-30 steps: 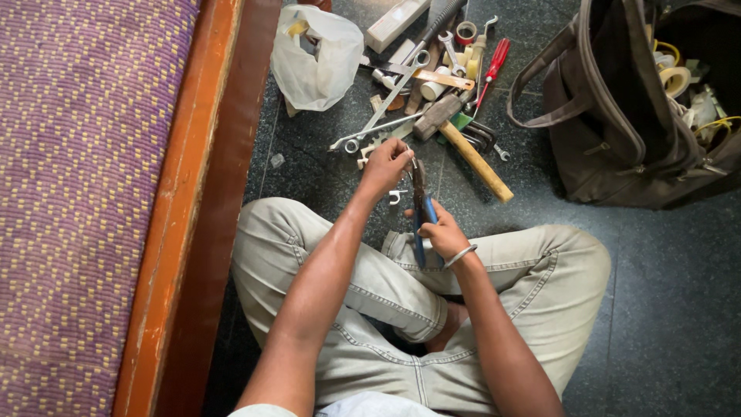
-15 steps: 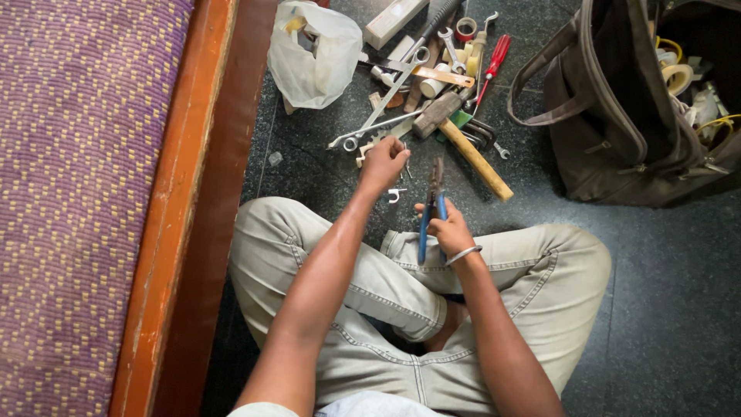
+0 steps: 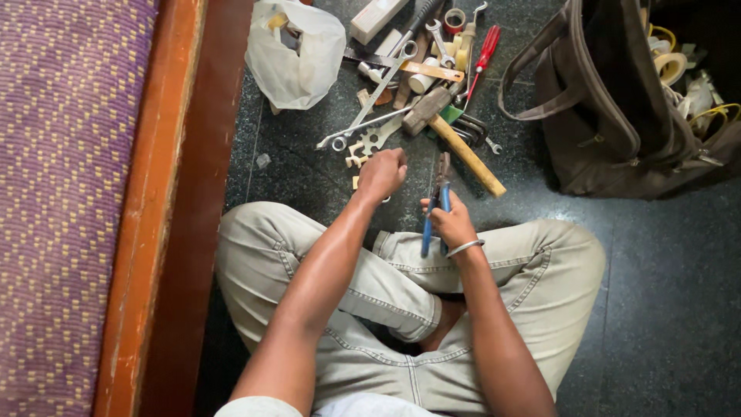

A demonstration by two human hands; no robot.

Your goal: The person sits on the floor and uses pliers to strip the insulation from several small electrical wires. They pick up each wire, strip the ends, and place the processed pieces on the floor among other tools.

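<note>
- The right hand (image 3: 451, 224) grips a pair of pliers (image 3: 438, 197) by the blue handles, fingers wrapped round them, the metal nose pointing away from the body
- The left hand (image 3: 382, 171) is curled into a loose fist just left of the pliers, not touching them; whether it holds anything inside the fingers cannot be told
- A small pale clip (image 3: 356, 182) lies on the dark floor (image 3: 664, 278) right beside the left hand
- Both hands hover above the floor, just ahead of the crossed legs in light trousers (image 3: 540, 270)
- A metal bangle (image 3: 465, 248) sits on the right wrist
- Beyond the hands lies a heap of tools: a hammer (image 3: 455, 139) with a wooden handle, a long spanner (image 3: 382, 81), a red screwdriver (image 3: 482, 55) and a roll of tape (image 3: 454, 19)
- A white plastic bag (image 3: 297, 50) rests left of the heap
- An open brown bag (image 3: 617, 100) stands at the right
- A purple woven mat (image 3: 62, 193) with a wooden edge runs along the left
</note>
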